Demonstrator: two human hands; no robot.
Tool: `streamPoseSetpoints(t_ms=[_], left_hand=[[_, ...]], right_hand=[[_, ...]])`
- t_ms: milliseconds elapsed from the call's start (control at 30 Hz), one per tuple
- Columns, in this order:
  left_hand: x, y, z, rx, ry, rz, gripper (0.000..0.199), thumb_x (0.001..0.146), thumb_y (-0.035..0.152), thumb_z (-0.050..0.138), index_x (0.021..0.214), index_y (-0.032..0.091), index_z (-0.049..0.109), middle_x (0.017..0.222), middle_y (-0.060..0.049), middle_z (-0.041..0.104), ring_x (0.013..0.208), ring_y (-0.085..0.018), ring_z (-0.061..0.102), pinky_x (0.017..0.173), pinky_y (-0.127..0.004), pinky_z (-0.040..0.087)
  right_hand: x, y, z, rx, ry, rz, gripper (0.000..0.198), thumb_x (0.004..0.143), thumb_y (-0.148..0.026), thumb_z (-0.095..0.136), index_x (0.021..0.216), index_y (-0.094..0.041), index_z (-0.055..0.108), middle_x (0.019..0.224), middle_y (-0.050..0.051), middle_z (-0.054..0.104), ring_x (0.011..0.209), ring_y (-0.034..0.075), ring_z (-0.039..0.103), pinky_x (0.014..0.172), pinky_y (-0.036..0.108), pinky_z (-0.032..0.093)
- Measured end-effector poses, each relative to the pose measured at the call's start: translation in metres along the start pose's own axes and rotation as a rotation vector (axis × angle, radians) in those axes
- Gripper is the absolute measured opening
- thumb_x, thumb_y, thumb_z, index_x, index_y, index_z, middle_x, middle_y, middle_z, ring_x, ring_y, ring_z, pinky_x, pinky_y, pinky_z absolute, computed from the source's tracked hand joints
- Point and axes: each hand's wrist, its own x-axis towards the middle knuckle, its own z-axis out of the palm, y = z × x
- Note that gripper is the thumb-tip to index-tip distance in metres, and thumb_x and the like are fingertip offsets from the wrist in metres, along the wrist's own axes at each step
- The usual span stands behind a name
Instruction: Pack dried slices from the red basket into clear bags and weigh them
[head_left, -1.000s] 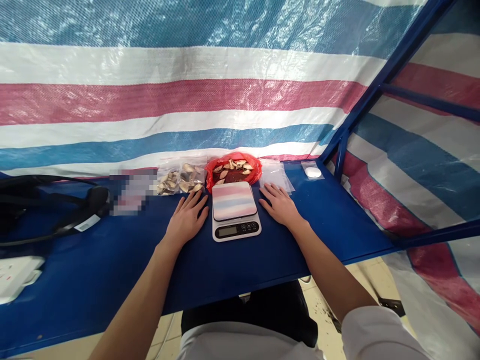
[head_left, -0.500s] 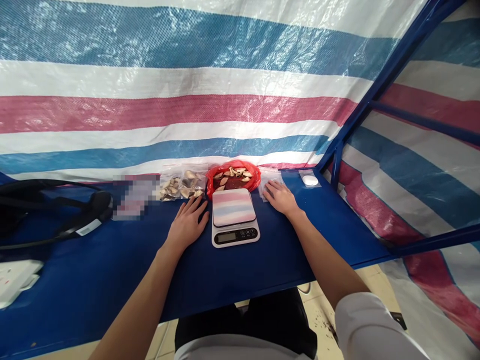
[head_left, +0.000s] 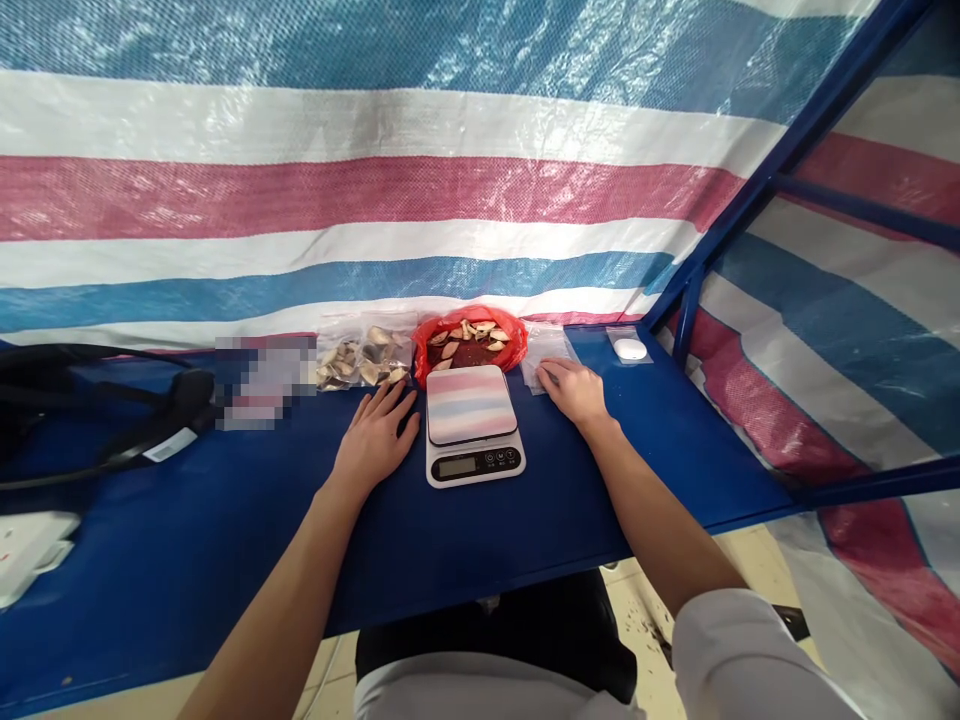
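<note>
My left hand (head_left: 377,437) lies flat on the blue table with its fingers spread, beside the white digital kitchen scale (head_left: 476,465). Its fingertips reach the lower edge of a clear bag (head_left: 386,357) of pale, dark-edged dried pieces. On the other side, my right hand (head_left: 576,392) has its fingers curled together at a flat clear plastic bag (head_left: 534,345), seemingly gripping it; the fingertips are partly hidden. Behind the scale, an open red plastic bag (head_left: 517,345) holds more dried pieces. Nothing rests on the scale's striped platform (head_left: 471,405).
A white rounded case (head_left: 630,349) sits on clear plastic at right. Leftward are a blurred-out item (head_left: 264,385), a black strap-like device (head_left: 187,400) and a white power strip (head_left: 34,550). Striped sheeting (head_left: 337,200) and a blue frame (head_left: 750,220) enclose the table.
My right hand's fingers have drawn in from spread to curled on the clear bag. My left hand stays in place beside the scale. The view has tilted slightly down.
</note>
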Motion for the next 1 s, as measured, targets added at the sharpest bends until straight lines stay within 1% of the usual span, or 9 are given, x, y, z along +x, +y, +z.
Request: streamPoseSetpoints(t_ms=[167,300,433,567,733,800,867,933,1000], left_hand=[[0.001,0.0,0.0,-0.039,0.021,-0.003,0.052,0.1,0.042,0.041,0.137,0.015,0.066,0.153,-0.014,0.055,0.148,-0.035,0.044,0.122,-0.057,0.035],[0.003,0.003,-0.005,-0.141,0.08,-0.036,0.05,0.101,0.044,0.042,0.132,0.017,0.069,0.143,-0.014,0.064,0.14,-0.032,0.055,0.121,-0.053,0.038],[0.003,0.007,-0.014,-0.273,0.123,-0.139,0.049,0.1,0.047,0.043,0.127,0.019,0.072,0.135,-0.012,0.07,0.128,-0.03,0.065,0.115,-0.045,0.047],[0.005,0.015,-0.026,-0.438,0.166,-0.171,0.049,0.099,0.05,0.045,0.119,0.017,0.074,0.127,-0.013,0.074,0.12,-0.029,0.069,0.107,-0.039,0.051],[0.019,0.038,-0.041,-0.684,0.194,-0.17,0.052,0.099,0.058,0.048,0.115,0.016,0.076,0.119,-0.011,0.077,0.115,-0.028,0.069,0.104,-0.037,0.051],[0.029,0.049,-0.044,-0.792,0.164,-0.176,0.057,0.097,0.063,0.05,0.113,0.016,0.077,0.117,-0.011,0.078,0.113,-0.029,0.07,0.102,-0.037,0.052],[0.039,0.057,-0.043,-0.895,0.137,-0.184,0.06,0.093,0.068,0.054,0.111,0.016,0.077,0.119,-0.012,0.077,0.117,-0.03,0.068,0.103,-0.038,0.053],[0.047,0.063,-0.041,-1.011,0.064,-0.189,0.06,0.09,0.07,0.058,0.112,0.017,0.076,0.128,-0.012,0.073,0.123,-0.031,0.065,0.102,-0.039,0.055],[0.052,0.066,-0.039,-1.139,0.017,-0.214,0.062,0.087,0.069,0.063,0.12,0.018,0.072,0.136,-0.012,0.069,0.124,-0.031,0.064,0.098,-0.04,0.058]], right_hand=[[-0.002,-0.005,-0.012,-0.003,0.017,0.044,0.03,0.103,-0.036,0.051,0.109,-0.027,0.079,0.115,0.003,0.08,0.097,0.019,0.075,0.074,0.024,0.05],[-0.005,-0.006,-0.023,0.025,0.061,0.084,0.033,0.102,-0.039,0.05,0.109,-0.026,0.08,0.113,0.005,0.08,0.096,0.022,0.076,0.074,0.026,0.051],[-0.009,-0.005,-0.037,0.125,0.116,0.098,0.038,0.101,-0.045,0.05,0.106,-0.025,0.081,0.111,0.007,0.081,0.095,0.026,0.077,0.078,0.029,0.055],[-0.012,-0.007,-0.052,0.351,0.152,0.079,0.039,0.098,-0.05,0.053,0.103,-0.024,0.082,0.105,0.007,0.082,0.093,0.027,0.077,0.082,0.034,0.058],[-0.008,-0.022,-0.062,0.704,0.117,0.004,0.038,0.094,-0.053,0.061,0.096,-0.022,0.083,0.094,0.003,0.082,0.084,0.026,0.077,0.075,0.034,0.06],[-0.005,-0.033,-0.062,0.835,0.068,0.0,0.036,0.092,-0.053,0.064,0.096,-0.022,0.083,0.095,0.003,0.082,0.086,0.027,0.077,0.077,0.035,0.061],[-0.001,-0.045,-0.061,0.957,0.019,0.005,0.035,0.09,-0.053,0.067,0.094,-0.023,0.083,0.096,0.003,0.082,0.09,0.027,0.077,0.083,0.038,0.061],[0.003,-0.057,-0.06,1.077,-0.018,0.016,0.034,0.088,-0.054,0.07,0.091,-0.022,0.083,0.095,0.004,0.082,0.092,0.026,0.077,0.087,0.039,0.062],[0.007,-0.068,-0.059,1.191,-0.051,0.029,0.035,0.086,-0.056,0.072,0.089,-0.022,0.083,0.093,0.004,0.082,0.091,0.026,0.077,0.086,0.039,0.063]])
